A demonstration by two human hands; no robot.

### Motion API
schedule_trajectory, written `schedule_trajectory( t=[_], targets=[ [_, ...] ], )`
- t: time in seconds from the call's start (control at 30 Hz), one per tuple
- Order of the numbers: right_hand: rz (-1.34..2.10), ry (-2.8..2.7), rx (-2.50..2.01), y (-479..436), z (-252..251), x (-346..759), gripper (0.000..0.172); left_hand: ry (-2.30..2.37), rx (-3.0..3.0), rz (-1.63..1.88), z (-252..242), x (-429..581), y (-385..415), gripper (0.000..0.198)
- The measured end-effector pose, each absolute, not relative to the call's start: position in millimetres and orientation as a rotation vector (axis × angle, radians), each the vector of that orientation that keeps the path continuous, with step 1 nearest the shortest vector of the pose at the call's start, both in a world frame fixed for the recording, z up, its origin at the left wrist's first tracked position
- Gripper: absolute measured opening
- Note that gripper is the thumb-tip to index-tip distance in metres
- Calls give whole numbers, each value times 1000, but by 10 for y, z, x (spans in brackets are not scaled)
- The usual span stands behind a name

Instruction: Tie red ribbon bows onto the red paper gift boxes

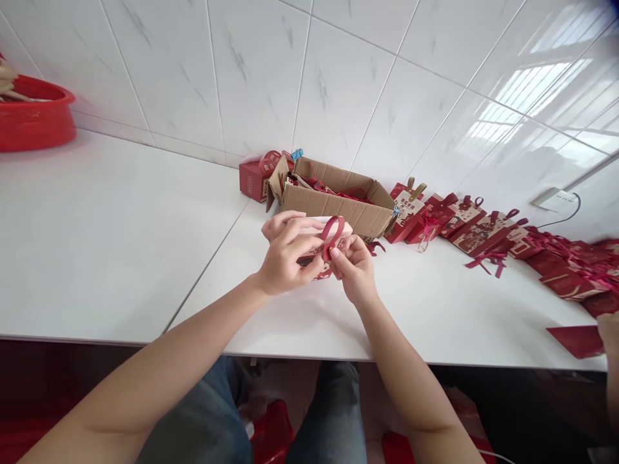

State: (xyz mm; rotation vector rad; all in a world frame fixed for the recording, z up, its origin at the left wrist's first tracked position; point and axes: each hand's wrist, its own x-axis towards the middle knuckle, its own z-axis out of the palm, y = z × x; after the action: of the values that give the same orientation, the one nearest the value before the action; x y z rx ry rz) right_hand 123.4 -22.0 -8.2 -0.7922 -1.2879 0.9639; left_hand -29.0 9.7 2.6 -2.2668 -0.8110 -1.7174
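My left hand (290, 251) is wrapped round a small printed red and cream gift box (324, 274), with its thumb close to the strap. A dark red strap (327, 228) stands up from the box in a loop, and a small gold stud shows at its base. Between thumb and fingers, my right hand (355, 265) pinches the strap's lower end beside that stud. Both hands cover much of the box. Just behind them is an open cardboard box (333, 207) with red straps (355, 194) inside.
Against the tiled wall stands a red box (252, 180). Finished-looking gift boxes (478, 232) with straps and ribbons line the right side. A red basin (36, 119) sits far left. Another person's hand (610, 332) is at the right edge by a red piece (576, 340).
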Motion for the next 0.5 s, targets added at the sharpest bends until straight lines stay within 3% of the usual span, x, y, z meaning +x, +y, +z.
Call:
schedule_trajectory(
  t=[0.17,0.3,0.5],
  targets=[
    [379,-1392,-894,-298,-117,1183,29,-857,-2186,-1678,-26,-276,149,20],
    [313,-1486,-933,-308,-127,1173,27,-844,-2170,-1647,-71,-279,182,24],
    [71,-1522,-959,-303,-92,1173,5,-793,-2268,-1548,-71,-296,201,11]
  ],
)
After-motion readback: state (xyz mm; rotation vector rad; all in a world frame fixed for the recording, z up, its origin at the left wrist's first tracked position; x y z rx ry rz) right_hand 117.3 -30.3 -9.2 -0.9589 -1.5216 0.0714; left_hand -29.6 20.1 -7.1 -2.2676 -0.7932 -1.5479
